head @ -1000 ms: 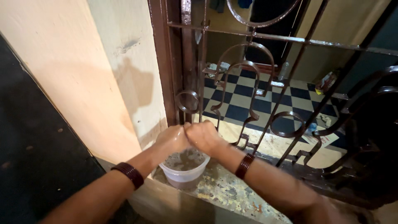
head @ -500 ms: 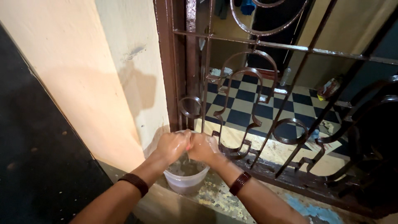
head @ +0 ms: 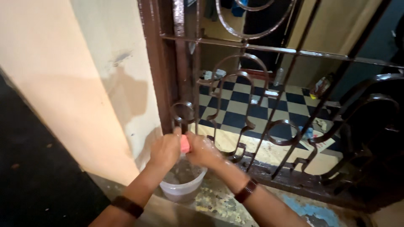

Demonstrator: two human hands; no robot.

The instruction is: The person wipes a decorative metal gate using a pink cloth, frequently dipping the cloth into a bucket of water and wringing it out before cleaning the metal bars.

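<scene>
Two bare forearms reach forward from the bottom edge, each with a dark brown band at the wrist. The left hand (head: pixel 165 150) and the right hand (head: pixel 203 150) meet above a small translucent white plastic bucket (head: pixel 182 189) holding murky grey water – both hands look wet and are closed together on a small pink sponge-like piece (head: pixel 185 144), which shows between them. The bucket stands on a worn, paint-flecked stone ledge (head: pixel 219 201), just beside a cream plastered wall (head: pixel 84 84) on the left. Right behind the hands rises a dark brown wrought-iron grille (head: pixel 252 84) of scrolls and bars. Through it – farther off – lies a blue-and-cream chequered tile floor (head: pixel 248 98).
</scene>
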